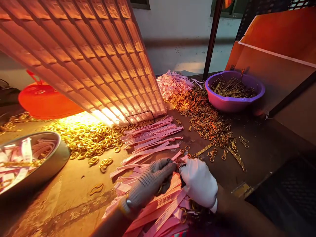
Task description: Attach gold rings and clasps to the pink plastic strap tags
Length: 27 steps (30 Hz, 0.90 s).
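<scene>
Working over a brown counter (74, 184), we bring 2 gloved hands together at the middle of its near side. Our left hand (156, 176), in a dotted glove, and our right hand (198, 181), in a white glove, close their grip on a thin pink strap (180, 163) between the fingertips; whether metal sits there too, we cannot tell. Below our hands lies a heap of loose straps (160, 205), and a rough row of bundled straps (158, 148) reaches away beyond them.

To our left, gold rings (89, 138) spread under bright yellow light, a wavy gold piece (96, 189) lies apart on bare surface, and a grey tub (63, 153) holds more straps. A ribbed translucent panel (98, 56) stands tilted behind the rings, with a red rounded object (49, 102) beside it. Farther right, metal links (202, 115) spill forward from a pale pink pile (172, 85), next to a purple bowl (229, 102) filled with dark chains (229, 87). We see a dark pole (212, 39) before a pale wall (177, 29), and an orange-brown board (283, 36) at the far right.
</scene>
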Motion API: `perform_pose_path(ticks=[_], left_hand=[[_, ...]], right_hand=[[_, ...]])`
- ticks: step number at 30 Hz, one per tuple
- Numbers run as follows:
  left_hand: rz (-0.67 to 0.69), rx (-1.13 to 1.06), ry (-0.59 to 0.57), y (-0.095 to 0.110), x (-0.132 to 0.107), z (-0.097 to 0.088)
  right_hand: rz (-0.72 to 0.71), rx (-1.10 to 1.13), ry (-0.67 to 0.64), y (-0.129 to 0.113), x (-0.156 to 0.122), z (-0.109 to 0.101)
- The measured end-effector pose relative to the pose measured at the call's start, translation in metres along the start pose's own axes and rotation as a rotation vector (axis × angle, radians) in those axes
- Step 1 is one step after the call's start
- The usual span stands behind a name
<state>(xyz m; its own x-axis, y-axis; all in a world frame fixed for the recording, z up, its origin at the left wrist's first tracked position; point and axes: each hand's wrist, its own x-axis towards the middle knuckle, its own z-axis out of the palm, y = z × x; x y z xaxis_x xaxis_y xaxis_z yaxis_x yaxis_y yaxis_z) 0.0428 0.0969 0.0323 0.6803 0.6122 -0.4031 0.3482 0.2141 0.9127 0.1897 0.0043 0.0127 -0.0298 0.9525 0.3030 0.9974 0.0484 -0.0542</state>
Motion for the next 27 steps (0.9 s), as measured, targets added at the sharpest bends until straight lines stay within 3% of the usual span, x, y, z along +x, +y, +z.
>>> perform_pose_path(ticks=[3, 6, 9, 12, 15, 18, 22, 27], left_hand=[[0.129, 0.164, 0.111, -0.012, -0.016, 0.005], [0.227, 0.232, 0.105, -0.023, -0.024, 0.006], [0.16, 0.242, 0.044, -0.031, -0.031, 0.004], [0.036, 0.106, 0.02, -0.035, -0.039, 0.001], [0.028, 0.013, 0.051, -0.038, -0.049, 0.0], [0.022, 0.03, 0.077, -0.04, -0.057, 0.002], [0.024, 0.028, 0.093, -0.042, -0.062, 0.006], [0.033, 0.139, 0.048, -0.035, -0.064, 0.0]], right_hand=[[-0.118, -0.082, 0.091, -0.014, -0.012, 0.004], [-0.127, -0.133, 0.118, -0.021, -0.019, 0.007], [-0.106, -0.083, 0.014, -0.025, -0.02, -0.003], [-0.099, 0.041, -0.127, -0.027, -0.017, -0.022], [-0.097, 0.053, -0.26, -0.027, -0.013, -0.035], [-0.146, 0.037, -0.358, -0.028, -0.01, -0.034], [-0.274, -0.013, -0.39, -0.03, -0.011, -0.021], [-0.464, -0.053, -0.333, -0.029, -0.011, -0.012]])
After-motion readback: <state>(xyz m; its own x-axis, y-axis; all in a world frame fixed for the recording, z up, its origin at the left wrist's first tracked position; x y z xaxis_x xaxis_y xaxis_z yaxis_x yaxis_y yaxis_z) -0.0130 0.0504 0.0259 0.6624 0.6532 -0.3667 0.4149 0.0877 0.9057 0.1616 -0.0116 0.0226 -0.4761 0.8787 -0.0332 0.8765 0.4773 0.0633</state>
